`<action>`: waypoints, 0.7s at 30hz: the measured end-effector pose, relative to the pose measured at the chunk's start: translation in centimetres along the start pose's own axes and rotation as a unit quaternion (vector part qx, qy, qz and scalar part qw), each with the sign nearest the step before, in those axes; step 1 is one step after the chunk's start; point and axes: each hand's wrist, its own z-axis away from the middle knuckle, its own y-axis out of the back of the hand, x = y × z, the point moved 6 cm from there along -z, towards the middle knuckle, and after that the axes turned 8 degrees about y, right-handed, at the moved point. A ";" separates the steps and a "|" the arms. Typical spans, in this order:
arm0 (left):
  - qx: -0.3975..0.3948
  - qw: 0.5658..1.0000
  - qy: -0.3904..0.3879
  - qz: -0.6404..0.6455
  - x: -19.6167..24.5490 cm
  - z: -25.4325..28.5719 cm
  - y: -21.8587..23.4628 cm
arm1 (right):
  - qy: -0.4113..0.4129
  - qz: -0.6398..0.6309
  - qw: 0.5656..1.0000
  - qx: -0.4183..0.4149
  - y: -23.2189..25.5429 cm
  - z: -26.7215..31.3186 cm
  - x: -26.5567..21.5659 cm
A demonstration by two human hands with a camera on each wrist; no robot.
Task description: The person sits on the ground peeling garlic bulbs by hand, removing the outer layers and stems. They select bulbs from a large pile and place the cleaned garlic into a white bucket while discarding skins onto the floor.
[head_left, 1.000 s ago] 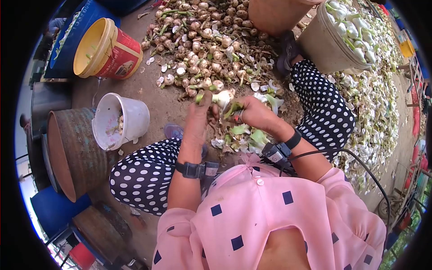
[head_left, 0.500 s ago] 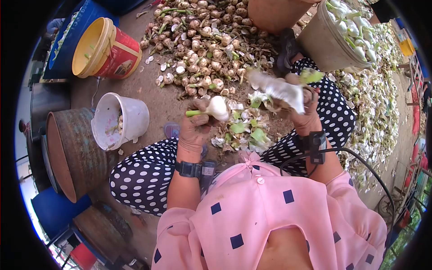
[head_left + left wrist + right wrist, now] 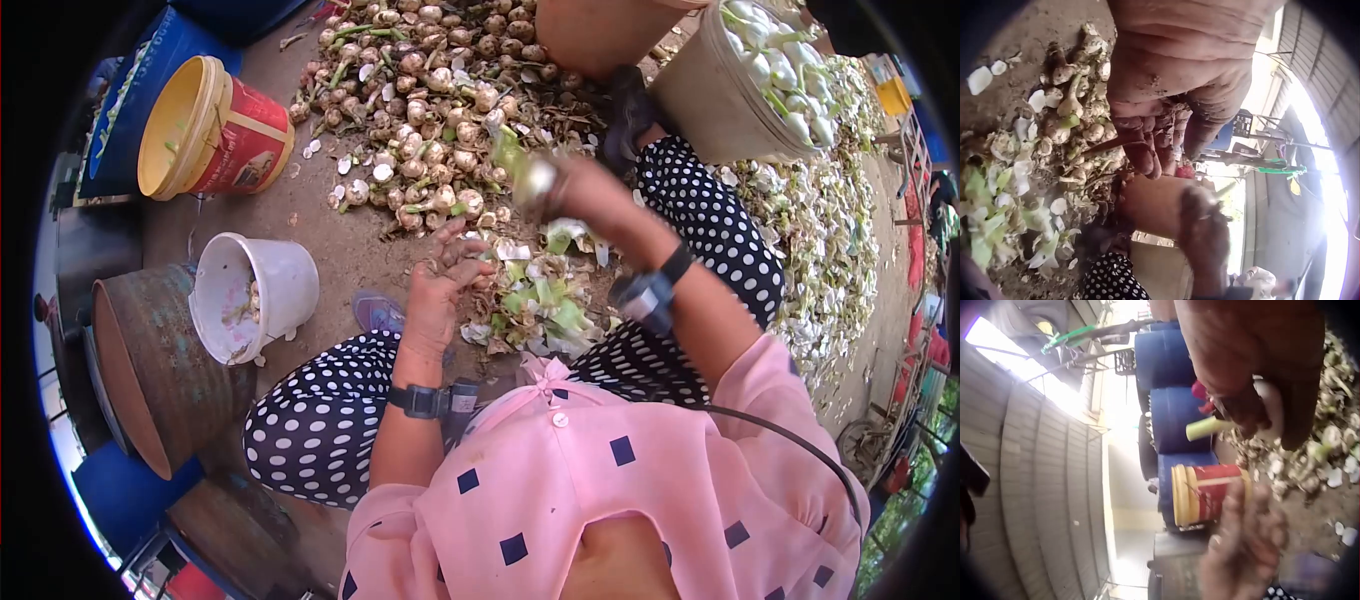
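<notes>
My right hand (image 3: 592, 195), blurred by motion, grips a white garlic bulb (image 3: 541, 178) over the near side of the heap. Its cut green stem (image 3: 1207, 428) juts out past the fingers in the right wrist view. Lower and to the left, my left hand (image 3: 445, 285) is empty, palm partly up, with soiled, loosely bent fingers (image 3: 1141, 147). Just beyond both hands lies a heap of unpeeled garlic bulbs (image 3: 420, 120). Peeled skins and green leaf pieces (image 3: 545, 300) lie on the ground between the knees.
A white bucket (image 3: 305, 290) and a yellow-and-red bucket (image 3: 240, 140) stand at left, near a rusty drum (image 3: 165, 350). At right, a beige bucket (image 3: 720, 110) is full of peeled garlic, beside an orange-brown tub (image 3: 590, 40). Skins (image 3: 800, 270) spread over the ground beyond the right knee.
The peeled garlic bulb has left my left hand, and my right hand now grips a bulb. My right hand swung right with something white and blurred, then came back left and forward.
</notes>
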 end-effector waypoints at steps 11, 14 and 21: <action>0.006 0.966 0.117 -0.231 -6.5 -4.7 4.7 | 0.159 0.572 0.797 -0.114 -0.7 -12.9 12.5; 0.048 0.949 0.158 -0.270 -6.0 -4.5 5.8 | 0.170 0.657 0.724 -0.122 -2.6 -12.6 19.8; 0.106 0.976 0.041 -0.184 -5.4 -5.8 6.2 | -0.223 -0.232 0.947 0.007 -4.5 -6.5 16.8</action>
